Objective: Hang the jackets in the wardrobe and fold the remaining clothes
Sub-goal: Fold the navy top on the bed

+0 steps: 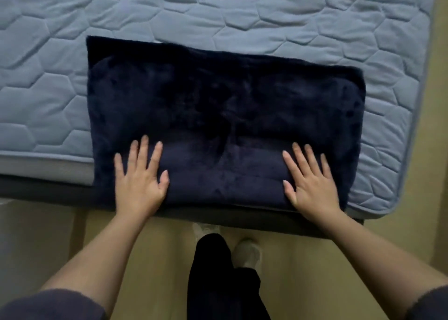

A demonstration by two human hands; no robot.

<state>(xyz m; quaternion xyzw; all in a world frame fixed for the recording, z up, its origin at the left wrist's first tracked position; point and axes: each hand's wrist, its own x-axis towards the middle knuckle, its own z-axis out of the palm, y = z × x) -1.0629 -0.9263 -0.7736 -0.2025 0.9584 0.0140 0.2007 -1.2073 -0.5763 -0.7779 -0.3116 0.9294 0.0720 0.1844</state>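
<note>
a: which step? where's the garment?
b: folding. it's on the bed edge, left hand and right hand flat, fingers straight, pressing.
a: next?
b: probably another fold.

Centre frame, I'm seeing a plain dark navy garment. Across the top, the mattress is pale blue, quilted in honeycomb cells. Bottom centre: tan floor, black trousers.
</note>
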